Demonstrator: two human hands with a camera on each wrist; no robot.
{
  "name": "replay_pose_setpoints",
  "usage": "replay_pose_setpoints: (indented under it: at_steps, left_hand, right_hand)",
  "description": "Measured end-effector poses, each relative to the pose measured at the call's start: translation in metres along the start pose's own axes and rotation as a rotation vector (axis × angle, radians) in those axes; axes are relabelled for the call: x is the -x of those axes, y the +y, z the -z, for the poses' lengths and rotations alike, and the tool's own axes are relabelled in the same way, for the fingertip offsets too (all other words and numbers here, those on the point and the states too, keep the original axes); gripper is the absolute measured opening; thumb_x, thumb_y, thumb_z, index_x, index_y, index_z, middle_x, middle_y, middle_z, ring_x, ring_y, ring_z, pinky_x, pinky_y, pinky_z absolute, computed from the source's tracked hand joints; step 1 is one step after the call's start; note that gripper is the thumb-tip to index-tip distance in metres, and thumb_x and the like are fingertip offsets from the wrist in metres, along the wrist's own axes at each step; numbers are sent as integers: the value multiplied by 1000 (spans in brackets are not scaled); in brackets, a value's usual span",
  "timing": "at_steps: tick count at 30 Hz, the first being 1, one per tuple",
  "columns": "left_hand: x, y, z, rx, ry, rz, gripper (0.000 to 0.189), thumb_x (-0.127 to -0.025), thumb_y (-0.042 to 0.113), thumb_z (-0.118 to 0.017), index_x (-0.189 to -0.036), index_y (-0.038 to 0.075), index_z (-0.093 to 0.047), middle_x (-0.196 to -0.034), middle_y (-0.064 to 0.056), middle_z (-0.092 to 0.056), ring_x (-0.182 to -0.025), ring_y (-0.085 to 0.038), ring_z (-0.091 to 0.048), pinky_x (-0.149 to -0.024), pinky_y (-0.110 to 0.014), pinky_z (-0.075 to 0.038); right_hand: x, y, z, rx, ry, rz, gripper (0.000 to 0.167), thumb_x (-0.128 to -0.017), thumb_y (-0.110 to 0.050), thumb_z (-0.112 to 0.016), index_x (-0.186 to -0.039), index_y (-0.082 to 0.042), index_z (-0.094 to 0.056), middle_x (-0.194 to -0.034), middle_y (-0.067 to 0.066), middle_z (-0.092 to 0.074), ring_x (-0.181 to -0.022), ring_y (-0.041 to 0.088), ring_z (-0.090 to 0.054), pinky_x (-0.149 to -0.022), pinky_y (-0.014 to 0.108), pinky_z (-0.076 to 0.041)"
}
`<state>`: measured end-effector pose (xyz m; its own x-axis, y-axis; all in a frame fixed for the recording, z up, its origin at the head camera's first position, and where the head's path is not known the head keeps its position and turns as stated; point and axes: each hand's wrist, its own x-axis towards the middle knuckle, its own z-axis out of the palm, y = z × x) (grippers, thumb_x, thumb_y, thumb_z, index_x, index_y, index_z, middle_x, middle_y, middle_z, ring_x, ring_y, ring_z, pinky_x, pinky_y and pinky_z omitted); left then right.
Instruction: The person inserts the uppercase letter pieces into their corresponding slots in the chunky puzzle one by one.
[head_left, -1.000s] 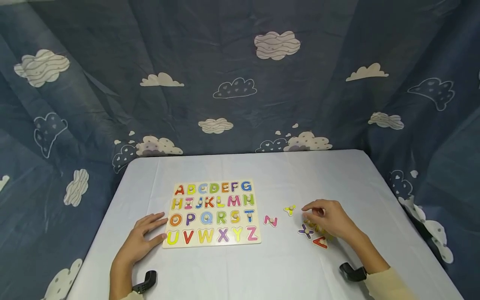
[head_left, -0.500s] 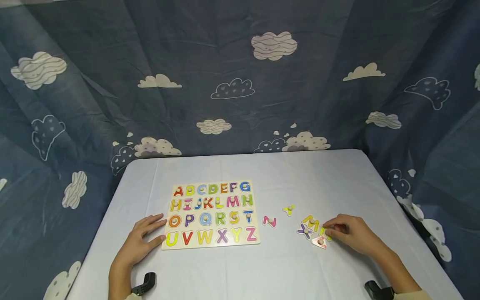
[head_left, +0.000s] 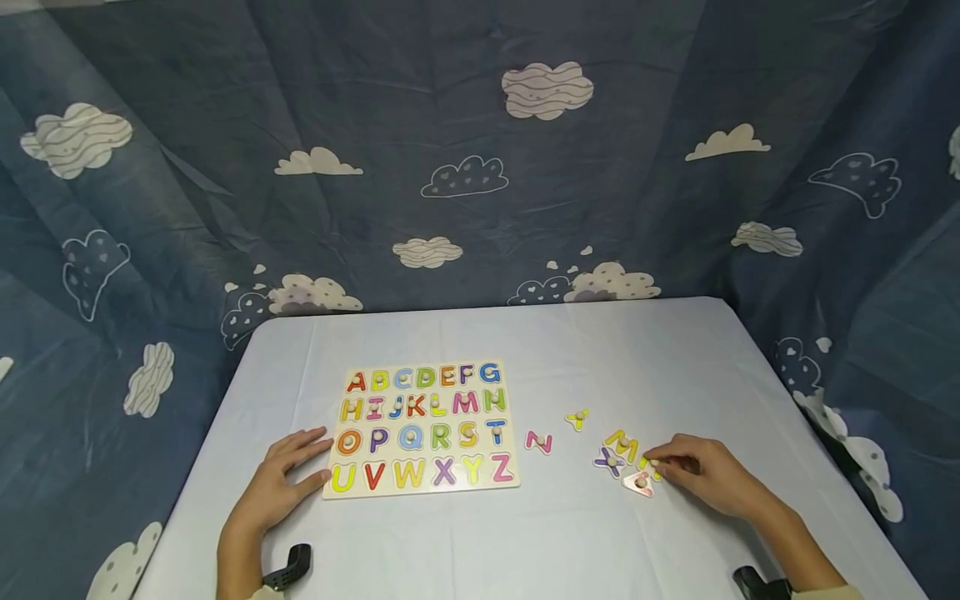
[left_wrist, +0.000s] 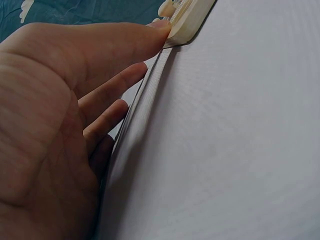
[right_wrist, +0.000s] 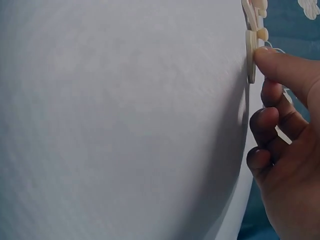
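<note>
My left hand (head_left: 281, 479) rests at the left edge of a wooden alphabet puzzle board (head_left: 334, 458), its thumb and fingers extended along the side. In the left wrist view, the thumb (left_wrist: 145, 40) touches the board's corner (left_wrist: 187, 30). On the right, my right hand (head_left: 701, 471) pinches a yellow letter piece (head_left: 657, 476), mostly hidden by the fingers. Its thumb (right_wrist: 272, 60) presses against a wooden piece (right_wrist: 251, 55) in the right wrist view. Beside it lie a yellow W-shaped piece (head_left: 621, 445), a purple X piece (head_left: 610, 462) and a red-edged V piece (head_left: 639, 483).
A pink Z piece (head_left: 539, 442) and a yellow Y piece (head_left: 577, 421) lie between the board and the cluster. Knobbed letters fill the board's upper rows; its bottom row shows U to Z without knobs. White cloth covers the table (head_left: 480, 542), before a blue cloud-print curtain (head_left: 465, 108).
My right hand has moved right and toward me, off the cluster, uncovering the W-shaped piece, and has come to the yellow letter piece. The left hand has stayed at the board.
</note>
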<state>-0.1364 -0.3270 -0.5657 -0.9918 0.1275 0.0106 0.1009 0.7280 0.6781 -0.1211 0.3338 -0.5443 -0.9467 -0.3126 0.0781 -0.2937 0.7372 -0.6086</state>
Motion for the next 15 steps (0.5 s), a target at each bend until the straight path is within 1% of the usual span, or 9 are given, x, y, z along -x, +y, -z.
replay_pose_setpoints:
  at_steps: [4,9,12,15]
  left_hand:
    - [-2,1,2,2,3,5,54,-88,30,-82,-137,11,-68,-155,-12,-52,-150,-41,-28,-117,-74,-24]
    - [-3,2,5,-2,13,15,54,-88,30,-82,-137,11,-68,-155,-11,-51,-150,-41,-28,-117,-74,-24]
    - [-3,2,5,-2,6,20,53,-88,30,-81,-137,12,-68,-156,-11,-51,-151,-41,-28,-117,-74,-23]
    - [0,2,2,-3,-2,22,52,-89,29,-81,-136,13,-69,-156,-11,-51,-150,-41,-28,-117,-74,-23]
  right_hand:
    - [-3,-2,6,28,13,-37,20,-87,-11,-82,-106,-18,-79,-77,-12,-53,-70,0,-46,-57,20,-40]
    - [-10,-10,11,15,76,-41,17,-83,-14,-86,-99,-19,-79,-75,-10,-53,-69,2,-46,-55,21,-39]
    - [-14,-18,7,18,100,-32,16,-83,-18,-87,-96,-21,-79,-74,-11,-53,-70,2,-47,-57,20,-39]
    - [-21,-30,-3,15,88,-33,16,-81,-20,-88,-93,-23,-78,-74,-12,-53,-71,2,-48,-58,20,-40]
